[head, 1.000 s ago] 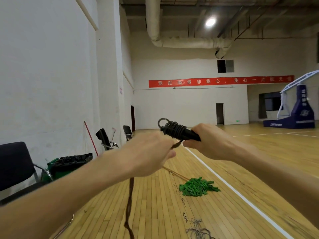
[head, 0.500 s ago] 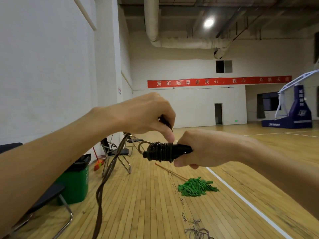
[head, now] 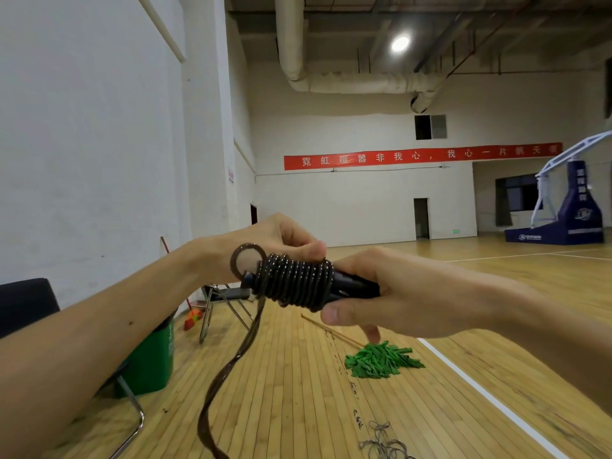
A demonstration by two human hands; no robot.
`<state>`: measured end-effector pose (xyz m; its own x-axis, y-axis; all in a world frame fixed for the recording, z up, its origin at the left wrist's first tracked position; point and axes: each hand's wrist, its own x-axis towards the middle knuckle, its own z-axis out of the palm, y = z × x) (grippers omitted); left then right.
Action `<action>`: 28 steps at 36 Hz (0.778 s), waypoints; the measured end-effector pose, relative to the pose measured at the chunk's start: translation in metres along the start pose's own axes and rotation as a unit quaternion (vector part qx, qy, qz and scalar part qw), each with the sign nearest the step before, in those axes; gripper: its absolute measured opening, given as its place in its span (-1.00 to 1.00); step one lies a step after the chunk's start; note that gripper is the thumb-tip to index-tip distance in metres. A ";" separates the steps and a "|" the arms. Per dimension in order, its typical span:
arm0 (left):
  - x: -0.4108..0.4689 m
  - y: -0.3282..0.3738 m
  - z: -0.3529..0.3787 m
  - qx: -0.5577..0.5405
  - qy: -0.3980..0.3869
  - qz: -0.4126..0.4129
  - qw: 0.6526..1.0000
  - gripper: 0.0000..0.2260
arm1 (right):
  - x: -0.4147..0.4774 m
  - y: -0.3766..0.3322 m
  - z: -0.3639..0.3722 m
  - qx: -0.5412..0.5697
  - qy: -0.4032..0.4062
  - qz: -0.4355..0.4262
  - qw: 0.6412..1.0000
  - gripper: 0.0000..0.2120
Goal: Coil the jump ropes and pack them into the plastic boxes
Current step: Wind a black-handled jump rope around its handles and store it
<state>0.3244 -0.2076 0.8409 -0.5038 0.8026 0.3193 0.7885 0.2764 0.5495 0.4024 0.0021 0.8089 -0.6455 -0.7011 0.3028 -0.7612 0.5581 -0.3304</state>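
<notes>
Long red cloth banner [head: 422,156] on far white wall, white Chinese chars in one row: 霓虹喧嚣非我心,我心一片航天, plus 1 last char too blurred to read. Blue padded basketball-hoop base [head: 580,207], far rt of view: white chars down the upright, round white logo below, line of white print on the low front. All too blurred to read. Small white wall notice [head: 230,175] w/ red print, on left pillar: illegible. Small green lit sign [head: 456,231] by far doorway: too small to read. Green plastic bin [head: 152,359]: pale marks on side, illegible.
</notes>
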 end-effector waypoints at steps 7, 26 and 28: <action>0.003 -0.022 0.017 -0.119 -0.029 -0.020 0.992 -0.52 | -0.001 0.004 0.001 0.016 0.010 -0.019 1.000 -0.96; -0.014 -0.022 0.085 -0.226 0.092 -0.230 0.942 -0.64 | 0.028 0.052 0.005 -0.071 0.237 0.142 0.959 -0.82; -0.014 -0.019 0.086 -0.132 0.093 -0.232 0.959 -0.63 | 0.030 0.056 0.007 -0.093 0.221 0.157 0.958 -0.81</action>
<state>0.3467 -0.1787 0.7600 -0.8524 0.5108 0.1115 0.3598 0.4185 0.8339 0.3406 0.0096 0.7931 -0.7767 -0.2516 0.5774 -0.4966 0.8085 -0.3157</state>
